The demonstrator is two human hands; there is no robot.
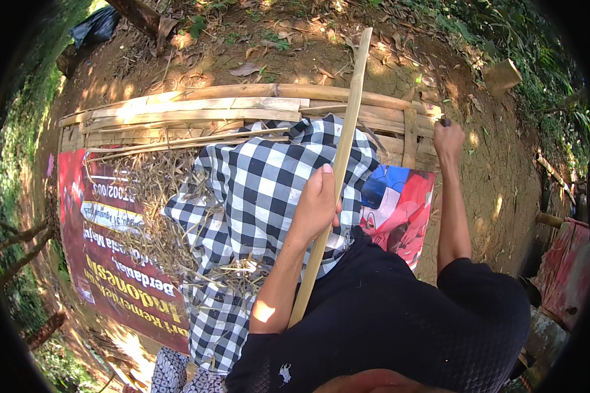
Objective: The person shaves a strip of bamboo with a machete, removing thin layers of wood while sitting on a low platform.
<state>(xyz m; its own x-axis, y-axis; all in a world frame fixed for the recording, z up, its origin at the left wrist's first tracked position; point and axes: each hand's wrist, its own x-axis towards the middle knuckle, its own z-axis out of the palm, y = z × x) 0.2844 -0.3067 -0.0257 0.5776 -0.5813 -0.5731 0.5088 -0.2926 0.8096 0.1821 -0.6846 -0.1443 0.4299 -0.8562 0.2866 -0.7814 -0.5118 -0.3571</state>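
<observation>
My left hand point(318, 204) is closed around a long, pale bamboo strip point(351, 111). The strip slants from beside my body up past the far edge of the bamboo bench. Out to the right, my right hand point(449, 139) is a fist over the bench's end, with a short dark handle end point(445, 122) showing at its top; the rest of that tool is hidden. A black-and-white checked cloth point(262, 177) covers my lap beneath the strip. Thin bamboo shavings point(160, 223) lie heaped left of the cloth, some of them on it.
I sit on a bamboo slat bench point(210, 98) spread with a red printed banner point(131, 301). Thin split strips point(196, 139) lie along its far side. A blue phone-like object point(373, 192) rests to the right. Beyond are bare soil, a cut stump point(503, 77) and a black plastic bag point(95, 26).
</observation>
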